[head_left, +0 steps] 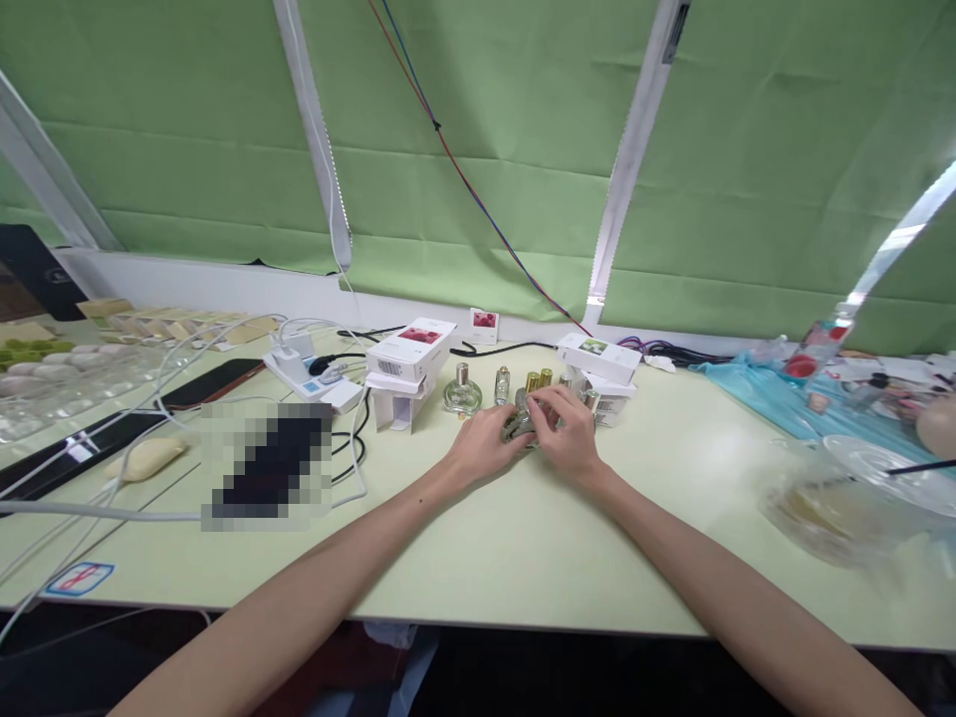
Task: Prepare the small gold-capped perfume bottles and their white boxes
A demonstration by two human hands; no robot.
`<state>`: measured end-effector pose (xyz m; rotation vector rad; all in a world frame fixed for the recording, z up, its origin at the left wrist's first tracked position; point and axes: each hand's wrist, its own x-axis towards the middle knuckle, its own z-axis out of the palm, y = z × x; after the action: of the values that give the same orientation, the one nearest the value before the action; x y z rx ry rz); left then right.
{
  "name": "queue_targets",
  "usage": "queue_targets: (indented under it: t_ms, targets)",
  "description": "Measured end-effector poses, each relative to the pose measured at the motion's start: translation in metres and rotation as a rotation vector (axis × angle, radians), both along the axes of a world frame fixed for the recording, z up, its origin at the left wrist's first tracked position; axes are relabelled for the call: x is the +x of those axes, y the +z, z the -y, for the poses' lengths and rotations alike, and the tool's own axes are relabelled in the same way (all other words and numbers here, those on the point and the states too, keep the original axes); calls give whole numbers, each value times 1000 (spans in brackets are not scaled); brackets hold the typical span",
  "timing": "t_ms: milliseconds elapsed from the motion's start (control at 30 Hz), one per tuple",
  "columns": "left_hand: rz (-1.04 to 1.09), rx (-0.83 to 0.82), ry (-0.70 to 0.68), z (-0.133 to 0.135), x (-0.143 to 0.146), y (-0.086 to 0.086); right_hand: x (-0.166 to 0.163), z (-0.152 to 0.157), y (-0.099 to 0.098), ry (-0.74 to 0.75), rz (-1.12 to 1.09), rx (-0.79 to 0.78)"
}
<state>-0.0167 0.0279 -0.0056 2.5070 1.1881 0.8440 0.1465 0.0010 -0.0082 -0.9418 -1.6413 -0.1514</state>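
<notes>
While the left hand (pixel 482 441) and right hand (pixel 566 428) gripped a small, greyish, clear-glass object (pixel 521 425) between them, slim gold-capped glass bottles (pixel 533 382) stood just beyond, on the far side; a careless push could have toppled them. Around spread a smooth, pale yellow-green table (pixel 478 558), with green fabric blinds (pixel 478 229) behind.
</notes>
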Motion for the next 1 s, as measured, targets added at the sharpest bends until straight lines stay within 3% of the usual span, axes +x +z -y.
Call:
queue_targets:
  t_ms: [1000]
  targets:
    - [-11,12,48,4,3,3,-1,-2,-2,-13,12,-29]
